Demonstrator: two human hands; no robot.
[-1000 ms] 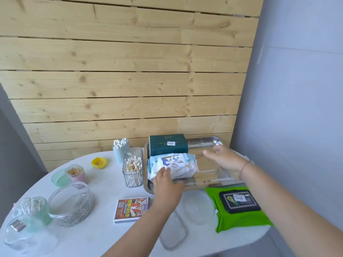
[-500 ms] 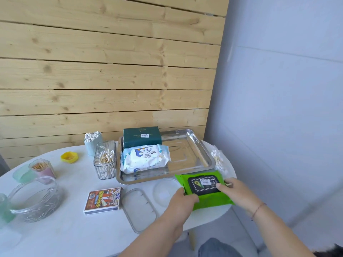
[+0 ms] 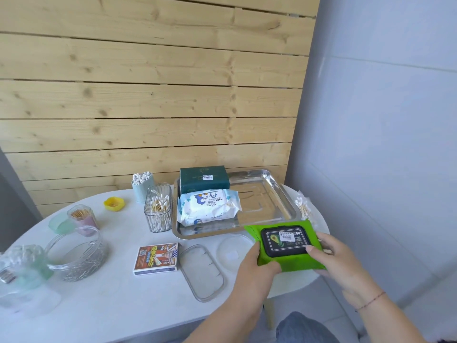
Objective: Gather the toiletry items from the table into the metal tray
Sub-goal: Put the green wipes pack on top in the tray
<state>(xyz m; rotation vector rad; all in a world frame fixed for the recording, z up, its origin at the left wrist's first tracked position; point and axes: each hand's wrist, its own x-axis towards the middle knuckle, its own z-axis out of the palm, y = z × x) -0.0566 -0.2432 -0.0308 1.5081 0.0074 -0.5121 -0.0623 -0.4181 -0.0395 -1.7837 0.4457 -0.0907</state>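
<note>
A metal tray [image 3: 277, 194] stands at the back right of the white table. Inside it, on the left half, lie a dark green box [image 3: 204, 179] and a white and blue baby wipes pack [image 3: 210, 206]. A green wipes pack with a black lid [image 3: 284, 243] is held just in front of the tray's near right corner. My left hand [image 3: 257, 262] grips its left edge and my right hand [image 3: 333, 258] grips its right side, thumb on the lid.
Left of the tray stand a clear cotton swab box [image 3: 159, 209] and a pale blue swab cup [image 3: 142, 183]. Nearer lie a red card box [image 3: 156, 258], a clear oblong lid [image 3: 202, 272], a round lid [image 3: 233, 252]. A bag of swabs [image 3: 303, 206] lies right of the tray.
Both hands left the baby wipes pack in the tray, moved to the green wipes pack at the table's front right, took hold of it, and it now sits slightly lifted toward the tray.
</note>
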